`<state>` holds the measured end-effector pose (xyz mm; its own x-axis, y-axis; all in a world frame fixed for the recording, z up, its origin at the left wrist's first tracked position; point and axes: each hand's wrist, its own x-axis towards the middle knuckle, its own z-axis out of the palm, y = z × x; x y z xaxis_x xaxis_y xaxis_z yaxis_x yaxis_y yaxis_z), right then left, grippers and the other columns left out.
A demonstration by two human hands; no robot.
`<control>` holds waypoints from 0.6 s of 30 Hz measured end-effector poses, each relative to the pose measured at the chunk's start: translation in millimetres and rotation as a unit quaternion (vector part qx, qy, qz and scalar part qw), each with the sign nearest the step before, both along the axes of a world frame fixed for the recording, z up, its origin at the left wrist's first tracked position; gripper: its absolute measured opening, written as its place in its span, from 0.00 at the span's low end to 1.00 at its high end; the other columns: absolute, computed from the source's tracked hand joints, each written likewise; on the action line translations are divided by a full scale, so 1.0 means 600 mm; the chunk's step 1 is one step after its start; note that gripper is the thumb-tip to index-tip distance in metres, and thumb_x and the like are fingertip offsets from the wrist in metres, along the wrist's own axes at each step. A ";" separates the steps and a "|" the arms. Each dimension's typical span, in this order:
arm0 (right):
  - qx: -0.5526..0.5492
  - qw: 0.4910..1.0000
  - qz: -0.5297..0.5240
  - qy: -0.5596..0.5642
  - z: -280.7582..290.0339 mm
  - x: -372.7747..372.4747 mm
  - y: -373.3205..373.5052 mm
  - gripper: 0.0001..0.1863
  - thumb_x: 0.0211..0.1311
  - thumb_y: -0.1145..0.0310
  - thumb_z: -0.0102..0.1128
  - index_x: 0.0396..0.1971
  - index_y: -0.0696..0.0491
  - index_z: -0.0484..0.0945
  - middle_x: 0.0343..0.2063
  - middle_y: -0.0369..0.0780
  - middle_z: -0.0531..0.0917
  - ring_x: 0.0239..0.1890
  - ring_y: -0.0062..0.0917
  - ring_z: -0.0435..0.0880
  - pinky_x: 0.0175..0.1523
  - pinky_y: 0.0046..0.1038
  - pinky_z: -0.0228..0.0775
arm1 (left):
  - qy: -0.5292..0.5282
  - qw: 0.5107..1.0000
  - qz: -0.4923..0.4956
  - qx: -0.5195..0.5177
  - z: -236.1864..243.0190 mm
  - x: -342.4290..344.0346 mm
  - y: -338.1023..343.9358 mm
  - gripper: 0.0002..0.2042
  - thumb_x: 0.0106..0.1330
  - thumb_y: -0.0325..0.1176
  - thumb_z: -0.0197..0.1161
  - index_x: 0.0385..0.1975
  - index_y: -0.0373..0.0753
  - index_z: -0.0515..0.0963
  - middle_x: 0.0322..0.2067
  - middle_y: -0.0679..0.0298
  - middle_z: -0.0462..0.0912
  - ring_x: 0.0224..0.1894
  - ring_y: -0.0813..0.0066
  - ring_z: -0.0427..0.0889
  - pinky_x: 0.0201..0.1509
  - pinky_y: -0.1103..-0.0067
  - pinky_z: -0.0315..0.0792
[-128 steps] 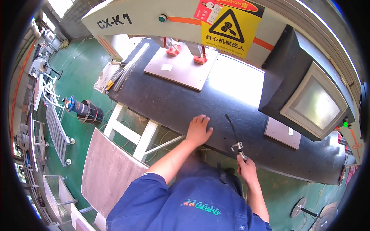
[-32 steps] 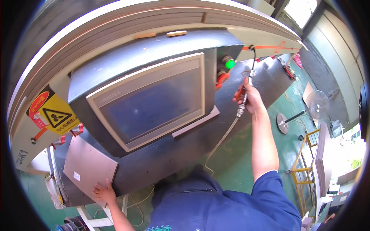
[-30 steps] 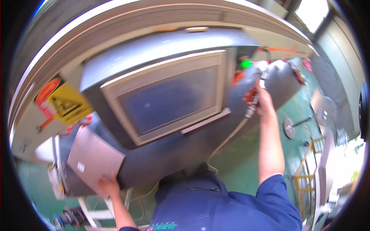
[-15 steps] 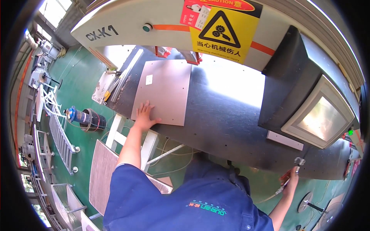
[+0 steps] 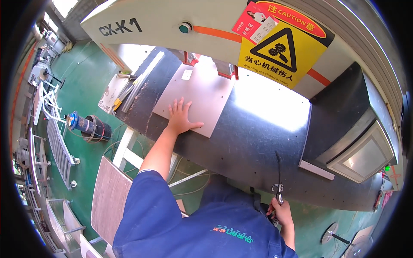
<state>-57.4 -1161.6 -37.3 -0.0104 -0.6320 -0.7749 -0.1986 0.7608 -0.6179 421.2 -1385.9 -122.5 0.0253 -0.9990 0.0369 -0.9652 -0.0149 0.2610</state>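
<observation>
A pale grey-brown flat panel (image 5: pixel 208 96) with a small white label lies on the black machine table (image 5: pixel 258 133), its far edge under the machine's beam. My left hand (image 5: pixel 181 119) rests on the panel's near part, fingers spread and palm down. At the table's near edge, my right hand (image 5: pixel 282 211) grips an air blow gun (image 5: pixel 279 195). Its long thin dark nozzle points away from me over the table. The fingers partly hide the gun's body.
Above the table runs the machine's white beam (image 5: pixel 163 26), with a control screen (image 5: pixel 363 150) at the right. Metal rods (image 5: pixel 140 86) lie at the table's left end. A wood-grain board (image 5: pixel 109 193) stands to my left, near a black bucket (image 5: pixel 97 129).
The panel has shifted away and turned slightly, my left hand still on it. My right hand has brought the air blow gun leftward, nearer my body, its nozzle now over the table.
</observation>
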 end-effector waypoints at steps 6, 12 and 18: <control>-0.025 0.999 -0.007 0.028 -0.001 0.005 0.000 0.19 0.66 0.53 0.52 0.28 0.56 0.72 0.17 0.39 0.78 0.17 0.24 0.81 0.15 0.19 0.64 | -0.005 1.000 0.019 0.009 0.017 -0.033 -0.058 0.53 0.39 0.70 0.65 0.63 0.40 0.59 0.67 0.45 0.48 0.70 0.40 0.40 0.68 0.46 0.32; -0.013 0.999 -0.006 0.051 0.004 0.035 -0.012 0.19 0.65 0.52 0.53 0.26 0.54 0.71 0.16 0.36 0.77 0.17 0.21 0.80 0.15 0.19 0.63 | -0.005 0.999 0.025 0.028 0.017 -0.032 -0.063 0.55 0.39 0.71 0.65 0.65 0.41 0.57 0.68 0.46 0.45 0.71 0.42 0.37 0.69 0.48 0.29; -0.018 0.997 0.015 0.068 0.016 0.081 -0.066 0.21 0.64 0.50 0.54 0.23 0.54 0.72 0.14 0.35 0.76 0.15 0.18 0.77 0.17 0.19 0.65 | -0.001 0.999 0.031 0.044 0.019 -0.034 -0.062 0.55 0.39 0.71 0.64 0.65 0.42 0.56 0.68 0.46 0.45 0.71 0.43 0.37 0.69 0.48 0.29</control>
<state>-8.7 -1200.9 -28.0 -0.0936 -0.6608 -0.7447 -0.3049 0.7311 -0.6104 400.8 -1423.0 -111.2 0.0871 -0.9949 -0.0504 -0.9622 -0.0971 0.2544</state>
